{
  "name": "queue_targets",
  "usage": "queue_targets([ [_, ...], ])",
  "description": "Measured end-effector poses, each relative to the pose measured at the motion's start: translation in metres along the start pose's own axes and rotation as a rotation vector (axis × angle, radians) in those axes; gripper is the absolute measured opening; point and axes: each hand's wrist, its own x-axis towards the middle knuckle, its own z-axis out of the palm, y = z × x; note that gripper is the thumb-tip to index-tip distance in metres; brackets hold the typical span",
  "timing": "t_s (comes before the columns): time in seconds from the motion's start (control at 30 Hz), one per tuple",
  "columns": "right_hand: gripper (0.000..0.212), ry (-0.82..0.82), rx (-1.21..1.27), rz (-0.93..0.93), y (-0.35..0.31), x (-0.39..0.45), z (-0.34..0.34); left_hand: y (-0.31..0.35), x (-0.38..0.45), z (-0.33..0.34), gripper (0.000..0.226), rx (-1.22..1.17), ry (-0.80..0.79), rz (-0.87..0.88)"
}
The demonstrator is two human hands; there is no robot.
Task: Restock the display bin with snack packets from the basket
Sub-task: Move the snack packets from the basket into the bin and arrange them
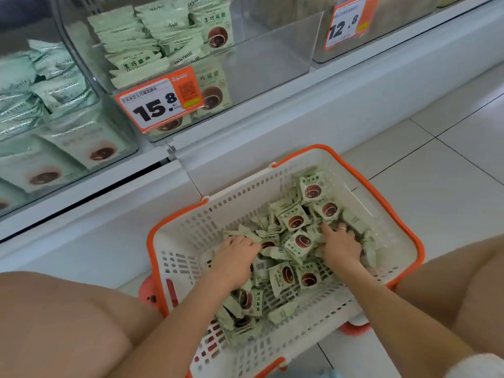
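Note:
A white basket with an orange rim sits on the floor between my knees, holding several pale green snack packets. Both my hands are down in the pile. My left hand has its fingers dug into packets on the left side. My right hand, with a ring on it, has its fingers curled into packets on the right. Above, the clear display bin with a 15.8 price tag holds stacked packets on its left half; its right half shows bare plastic.
A second clear bin at the left is full of the same packets. Another bin with a 12.8 tag stands at the upper right. A white shelf ledge runs in front of the bins. Tiled floor lies to the right.

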Motion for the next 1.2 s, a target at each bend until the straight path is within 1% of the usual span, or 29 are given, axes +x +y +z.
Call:
queue_targets([
  [0.07, 0.044, -0.022, 0.1, 0.036, -0.007, -0.005, -0.007, 0.006, 0.007, -0.005, 0.049, -0.132, 0.005, -0.028],
  [0.1, 0.038, -0.031, 0.185, 0.024, -0.011, -0.008, -0.011, 0.009, 0.009, -0.009, 0.052, -0.232, 0.01, -0.05],
  [0.13, 0.037, -0.033, 0.304, -0.005, -0.015, -0.012, -0.018, 0.012, 0.011, -0.013, 0.056, -0.344, 0.011, -0.07],
  [0.2, 0.043, -0.032, 0.553, -0.09, -0.024, -0.021, -0.034, 0.018, 0.014, -0.024, 0.074, -0.595, -0.005, -0.114],
  [0.23, 0.044, -0.004, 0.634, -0.153, -0.03, -0.028, -0.043, 0.021, 0.014, -0.031, 0.086, -0.743, -0.024, -0.143],
  [0.27, 0.043, 0.04, 0.697, -0.229, -0.037, -0.037, -0.052, 0.024, 0.014, -0.038, 0.097, -0.944, -0.038, -0.18],
  [0.3, 0.042, 0.079, 0.76, -0.305, -0.043, -0.046, -0.06, 0.026, 0.013, -0.046, 0.104, -1.202, -0.045, -0.219],
  [0.33, 0.044, 0.098, 0.815, -0.378, -0.049, -0.058, -0.068, 0.029, 0.011, -0.055, 0.105, -1.481, -0.045, -0.271],
  [0.37, 0.049, 0.104, 0.85, -0.437, -0.053, -0.068, -0.073, 0.031, 0.009, -0.064, 0.1, -1.717, -0.04, -0.315],
  [0.4, 0.053, 0.118, 0.874, -0.486, -0.054, -0.079, -0.077, 0.032, 0.006, -0.07, 0.091, -1.866, -0.012, -0.335],
  [0.43, 0.057, 0.143, 0.892, -0.522, -0.054, -0.088, -0.079, 0.032, 0.003, -0.075, 0.082, -1.903, 0.025, -0.346],
  [0.5, 0.064, 0.174, 0.978, -0.568, -0.052, -0.104, -0.087, 0.031, -0.006, -0.082, 0.072, -1.864, 0.094, -0.322],
  [0.6, 0.068, 0.072, 1.267, -0.552, -0.042, -0.121, -0.107, 0.023, -0.02, -0.094, 0.081, -1.69, 0.164, -0.26],
  [0.63, 0.065, 0.04, 1.34, -0.545, -0.038, -0.125, -0.113, 0.021, -0.025, -0.099, 0.084, -1.615, 0.177, -0.234],
  [0.7, 0.054, 0.009, 1.4, -0.524, -0.029, -0.134, -0.123, 0.022, -0.037, -0.109, 0.087, -1.495, 0.189, -0.177],
  [0.77, 0.039, -0.003, 1.429, -0.514, -0.023, -0.145, -0.129, 0.026, -0.048, -0.115, 0.084, -1.462, 0.194, -0.143],
  [0.8, 0.034, -0.013, 1.43, -0.525, -0.02, -0.15, -0.131, 0.027, -0.055, -0.118, 0.081, -1.481, 0.201, -0.132],
  [0.83, 0.034, -0.024, 1.417, -0.546, -0.018, -0.155, -0.132, 0.028, -0.061, -0.122, 0.075, -1.496, 0.211, -0.123],
  [0.9, 0.043, -0.052, 1.373, -0.6, -0.015, -0.162, -0.136, 0.026, -0.073, -0.13, 0.063, -1.465, 0.197, -0.091],
  [1.0, 0.059, -0.102, 1.25, -0.693, -0.015, -0.171, -0.145, 0.022, -0.087, -0.147, 0.058, -1.331, 0.131, 0.01],
  [1.07, 0.064, -0.127, 1.159, -0.743, -0.02, -0.175, -0.154, 0.021, -0.092, -0.159, 0.049, -1.179, 0.087, 0.072],
  [1.13, 0.067, -0.136, 1.035, -0.8, -0.028, -0.176, -0.166, 0.018, -0.092, -0.173, 0.04, -0.954, 0.063, 0.103],
  [1.2, 0.071, -0.15, 0.954, -0.865, -0.037, -0.172, -0.183, 0.014, -0.09, -0.187, 0.042, -0.804, 0.085, 0.124],
])
